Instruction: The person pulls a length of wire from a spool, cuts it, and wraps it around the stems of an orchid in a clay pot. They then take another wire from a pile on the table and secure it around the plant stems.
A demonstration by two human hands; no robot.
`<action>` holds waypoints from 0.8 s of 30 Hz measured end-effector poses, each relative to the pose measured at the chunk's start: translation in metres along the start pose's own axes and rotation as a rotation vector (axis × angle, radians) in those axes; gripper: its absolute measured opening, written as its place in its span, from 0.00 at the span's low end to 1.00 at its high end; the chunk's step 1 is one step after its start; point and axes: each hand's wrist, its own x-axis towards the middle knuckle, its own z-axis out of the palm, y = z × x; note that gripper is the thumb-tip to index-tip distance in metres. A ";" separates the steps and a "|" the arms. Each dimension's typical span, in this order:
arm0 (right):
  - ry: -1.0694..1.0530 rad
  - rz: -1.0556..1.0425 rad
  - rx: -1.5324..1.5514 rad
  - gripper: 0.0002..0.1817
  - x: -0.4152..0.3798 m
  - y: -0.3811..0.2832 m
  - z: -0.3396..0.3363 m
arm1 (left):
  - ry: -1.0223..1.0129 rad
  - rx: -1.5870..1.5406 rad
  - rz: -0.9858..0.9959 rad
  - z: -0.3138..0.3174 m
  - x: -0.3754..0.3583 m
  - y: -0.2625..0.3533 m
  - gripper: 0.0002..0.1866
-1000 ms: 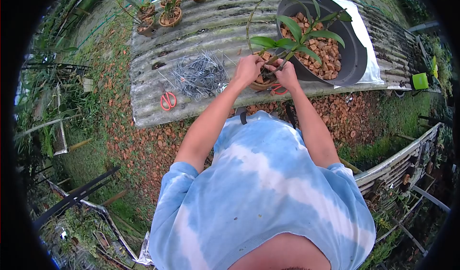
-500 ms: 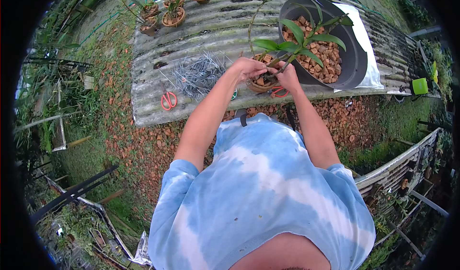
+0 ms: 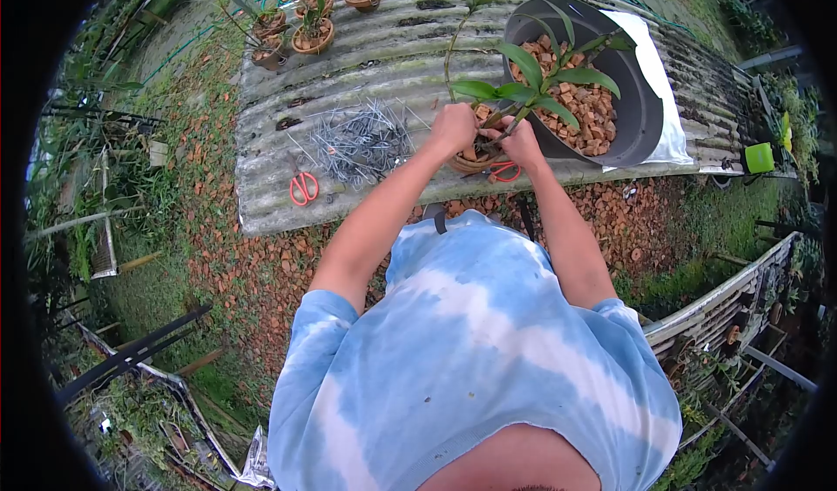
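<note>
A leafy orchid (image 3: pixel 549 82) stands in a small clay pot (image 3: pixel 468 165) near the table's front edge, its leaves reaching over a large grey tub. Over the pot, my left hand (image 3: pixel 453 131) is closed at the base of the plant, knuckles up. What its fingers hold is hidden behind the hand. Close beside it on the right, my right hand (image 3: pixel 523 145) has its fingers closed around the orchid's stem. Brown chunks fill the clay pot. Red-handled scissors (image 3: pixel 504 172) lie partly behind the pot and my right hand.
Left of the pot lies a tangled pile of metal wires (image 3: pixel 362 142), with another pair of red-handled scissors (image 3: pixel 303 187) nearby. The grey tub (image 3: pixel 641 129) holds brick chunks and rests on a white sheet (image 3: pixel 667 133). Several potted plants (image 3: pixel 312 36) stand at the corrugated table's far left.
My left hand has turned over and moved slightly right, so its back now covers the fingers. My right hand stays at the stem. The view has shifted slightly.
</note>
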 end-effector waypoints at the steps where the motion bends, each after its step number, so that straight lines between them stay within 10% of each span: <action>1: 0.004 0.003 0.013 0.10 -0.001 -0.004 -0.001 | 0.065 0.090 0.062 0.000 -0.003 0.002 0.09; 13: 0.041 -0.064 -0.025 0.09 -0.009 -0.017 -0.001 | 0.505 0.468 0.756 0.025 -0.018 -0.035 0.11; 24: 0.042 -0.052 0.031 0.10 -0.004 -0.003 0.002 | 0.112 -0.169 -0.055 0.000 -0.024 -0.008 0.11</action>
